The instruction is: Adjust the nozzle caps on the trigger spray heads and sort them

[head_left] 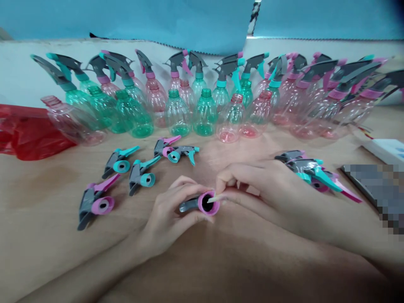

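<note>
My left hand (176, 208) is closed round a grey trigger spray head with a pink collar (215, 207), whose open underside faces me. Between the thumb and fingers of my right hand (252, 189) is a small pale strip (213, 198), its tip at the dark opening inside the collar. What the strip is, I cannot make out. Left of my hands lie several loose spray heads, among them a pink-collared one (102, 205) and a turquoise-collared one (147, 179). Another group of spray heads (311, 170) lies beyond my right wrist, partly hidden by it.
Rows of clear green and pink bottles stand along the back, some uncapped like the green bottle (205, 111), others with spray heads fitted. A red plastic bag (34, 132) is at the left. A dark flat device (369, 189) and a white box (386, 149) lie at the right.
</note>
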`<state>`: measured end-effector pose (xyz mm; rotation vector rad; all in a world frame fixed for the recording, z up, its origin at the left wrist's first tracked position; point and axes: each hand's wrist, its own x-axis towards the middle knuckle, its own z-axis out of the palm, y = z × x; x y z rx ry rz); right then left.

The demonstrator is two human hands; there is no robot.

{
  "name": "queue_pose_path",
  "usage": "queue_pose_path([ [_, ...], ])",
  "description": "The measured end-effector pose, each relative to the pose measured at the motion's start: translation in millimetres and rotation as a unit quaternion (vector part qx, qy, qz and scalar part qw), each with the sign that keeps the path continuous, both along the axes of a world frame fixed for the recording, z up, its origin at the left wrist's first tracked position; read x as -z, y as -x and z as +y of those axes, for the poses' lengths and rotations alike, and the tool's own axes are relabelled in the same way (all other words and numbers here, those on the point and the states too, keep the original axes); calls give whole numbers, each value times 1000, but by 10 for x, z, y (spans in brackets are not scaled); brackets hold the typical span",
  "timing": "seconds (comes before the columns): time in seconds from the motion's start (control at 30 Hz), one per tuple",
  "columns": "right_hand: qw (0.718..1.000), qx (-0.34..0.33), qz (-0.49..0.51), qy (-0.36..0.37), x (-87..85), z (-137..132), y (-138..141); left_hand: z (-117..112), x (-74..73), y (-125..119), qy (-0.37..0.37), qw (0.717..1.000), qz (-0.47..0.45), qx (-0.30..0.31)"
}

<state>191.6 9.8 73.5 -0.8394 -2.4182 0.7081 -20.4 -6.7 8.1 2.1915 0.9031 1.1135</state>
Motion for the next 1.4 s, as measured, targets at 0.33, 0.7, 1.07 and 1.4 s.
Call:
queue_pose_path([
  [0.33, 990, -37, -2, -133, 90, -54, 61, -37, 12, -9, 68, 996, -61, -13],
  [0.7, 998, -49, -26, 6, -22, 0, -24, -32, 31, 9, 39, 998, -58, -4],
  [1.07, 997, -41, -64, -31, 48, -19, -10, -30, 33, 9, -37, 999, -21, 2],
  [1.4, 991, -60, -93, -69, 38, -64, -11, -54, -2, 34, -54, 998, 6, 19],
])
